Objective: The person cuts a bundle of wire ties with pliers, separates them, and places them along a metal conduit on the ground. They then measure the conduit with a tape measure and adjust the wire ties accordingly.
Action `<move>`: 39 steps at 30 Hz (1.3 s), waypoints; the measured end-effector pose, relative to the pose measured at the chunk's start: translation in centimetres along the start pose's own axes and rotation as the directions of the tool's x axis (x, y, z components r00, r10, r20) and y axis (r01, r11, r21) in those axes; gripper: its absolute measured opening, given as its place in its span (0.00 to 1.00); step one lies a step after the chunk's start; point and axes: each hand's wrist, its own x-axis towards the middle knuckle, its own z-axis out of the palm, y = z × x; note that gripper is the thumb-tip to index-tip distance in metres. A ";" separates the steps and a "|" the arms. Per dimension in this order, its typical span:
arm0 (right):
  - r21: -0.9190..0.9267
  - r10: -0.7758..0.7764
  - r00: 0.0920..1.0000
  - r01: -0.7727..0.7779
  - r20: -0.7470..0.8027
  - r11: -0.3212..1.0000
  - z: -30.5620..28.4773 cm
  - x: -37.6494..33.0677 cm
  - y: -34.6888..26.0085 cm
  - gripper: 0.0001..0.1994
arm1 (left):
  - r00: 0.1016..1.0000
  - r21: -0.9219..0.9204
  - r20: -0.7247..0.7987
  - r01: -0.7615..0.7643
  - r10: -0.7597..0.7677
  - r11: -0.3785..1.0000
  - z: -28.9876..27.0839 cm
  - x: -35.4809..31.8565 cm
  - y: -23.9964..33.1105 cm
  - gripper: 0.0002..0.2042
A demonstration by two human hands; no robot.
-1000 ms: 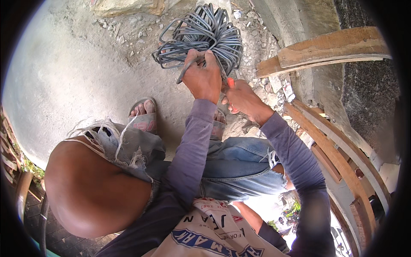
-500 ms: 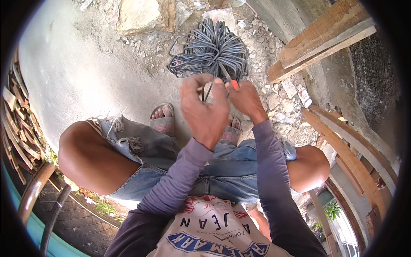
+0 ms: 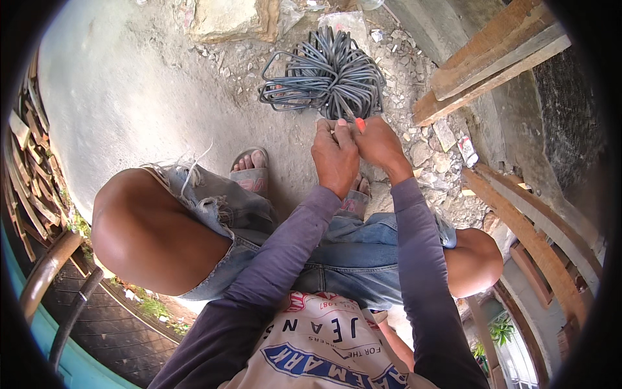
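A bundle of bent steel rebar stirrups (image 3: pixel 330 68) lies on the ground ahead of me, its grey loops fanned out from a tight middle. At its near side my right hand (image 3: pixel 381 148) is closed round a red-handled metal tool (image 3: pixel 360 124). The tool's slim metal end points into the loops; my fingers hide its grip, so its exact kind cannot be told. Close on its left, my left hand (image 3: pixel 335 154) has thumb and fingers pressed together by the near loops. What sits in that pinch is hidden.
A big pale stone block (image 3: pixel 233 19) lies at the far left of the bundle, with rubble (image 3: pixel 421 152) to the right. Wooden planks (image 3: pixel 492 65) lean at the right. Scrap wood (image 3: pixel 32 168) is piled at far left. My sandalled feet (image 3: pixel 251 172) stand just nearer than the bundle.
My left hand has moved right and its fingers have closed in beside my right hand. The right hand stays on the red-handled tool. The whole view has shifted slightly.
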 end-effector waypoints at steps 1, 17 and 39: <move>0.034 0.020 1.000 -0.021 0.015 0.999 -0.3 0.4 0.1 0.24 | 0.999 0.024 0.033 0.035 -0.036 0.999 -0.1 -0.1 0.4 0.13; 0.159 0.230 0.962 -0.207 -0.144 0.965 1.9 0.5 -3.7 0.28 | 0.985 0.061 0.062 0.155 -0.159 0.986 -3.0 2.2 1.1 0.15; 0.502 0.243 0.968 -0.241 0.062 0.831 4.5 0.7 -2.4 0.18 | 0.964 0.092 0.018 0.264 -0.267 0.960 -3.5 2.6 2.0 0.16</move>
